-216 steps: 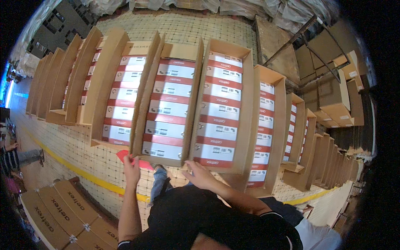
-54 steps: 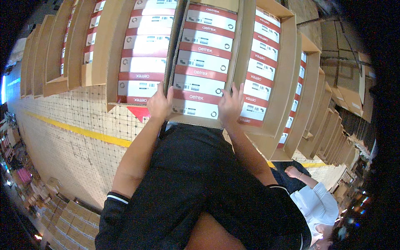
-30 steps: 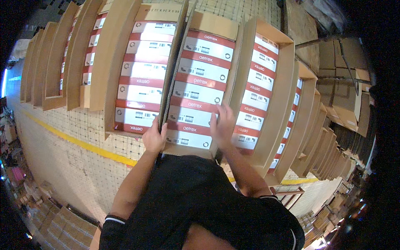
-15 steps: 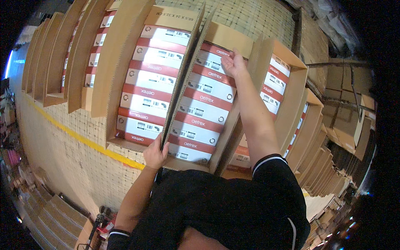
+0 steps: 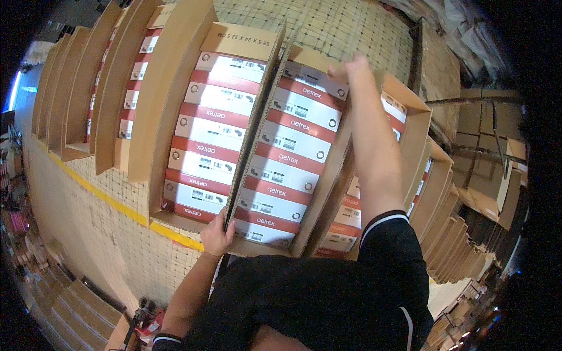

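Note:
An open cardboard carton [image 5: 304,240] stands in front of me, filled with a row of white-and-red shoeboxes [image 5: 284,167]. My right hand [image 5: 354,67] is at its far right corner, fingers curled over the wall there; the fingertips are partly hidden. At the near end, my left hand [image 5: 217,235] grips the carton's near left corner, where its wall meets the wall of the neighbouring carton [image 5: 157,181]. That neighbour is also open and holds a similar row of shoeboxes [image 5: 205,130].
More open cartons [image 5: 137,140] of shoeboxes line up to the left, and others [image 5: 418,120] to the right. A yellow floor line [image 5: 111,191] runs along their near ends. Stacked cardboard [image 5: 82,304] lies at the lower left. Plastic-wrapped goods [image 5: 462,35] stand at the far right.
My right hand has moved from above the farthest shoebox to the carton's far right corner and curled over it. My left hand keeps its grip. The cartons appear slightly lower in view.

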### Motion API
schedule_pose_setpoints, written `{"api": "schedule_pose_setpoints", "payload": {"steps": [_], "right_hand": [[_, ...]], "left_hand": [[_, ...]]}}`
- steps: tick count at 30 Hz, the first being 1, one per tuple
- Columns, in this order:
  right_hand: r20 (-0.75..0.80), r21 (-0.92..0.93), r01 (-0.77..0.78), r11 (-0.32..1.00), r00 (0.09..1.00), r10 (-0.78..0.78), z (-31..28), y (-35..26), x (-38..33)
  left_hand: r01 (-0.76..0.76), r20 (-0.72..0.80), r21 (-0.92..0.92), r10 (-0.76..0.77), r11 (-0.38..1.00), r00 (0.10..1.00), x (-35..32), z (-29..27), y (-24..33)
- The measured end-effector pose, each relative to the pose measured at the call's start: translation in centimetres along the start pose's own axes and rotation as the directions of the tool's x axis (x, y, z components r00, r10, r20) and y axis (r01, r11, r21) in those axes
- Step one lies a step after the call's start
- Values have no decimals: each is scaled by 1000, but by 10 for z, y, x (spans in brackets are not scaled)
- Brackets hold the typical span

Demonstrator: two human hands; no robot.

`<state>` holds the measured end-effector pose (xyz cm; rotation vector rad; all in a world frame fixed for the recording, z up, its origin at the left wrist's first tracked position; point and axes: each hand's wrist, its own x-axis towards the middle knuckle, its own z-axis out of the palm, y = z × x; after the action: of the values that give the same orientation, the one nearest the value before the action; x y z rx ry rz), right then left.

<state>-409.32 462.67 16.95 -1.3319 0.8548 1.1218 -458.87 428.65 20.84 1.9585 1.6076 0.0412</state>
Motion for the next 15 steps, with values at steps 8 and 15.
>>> {"api": "schedule_pose_setpoints", "payload": {"steps": [8,15], "right_hand": [[496,232,533,814,655,-570,18,-74,-46],[859,-95,995,12,89,-504,-111,65,-45]], "left_hand": [[27,-2,13,-27,1000,1000,-1,2,-1],[3,-45,-19,-4,1000,999,-1,3,1]]}}
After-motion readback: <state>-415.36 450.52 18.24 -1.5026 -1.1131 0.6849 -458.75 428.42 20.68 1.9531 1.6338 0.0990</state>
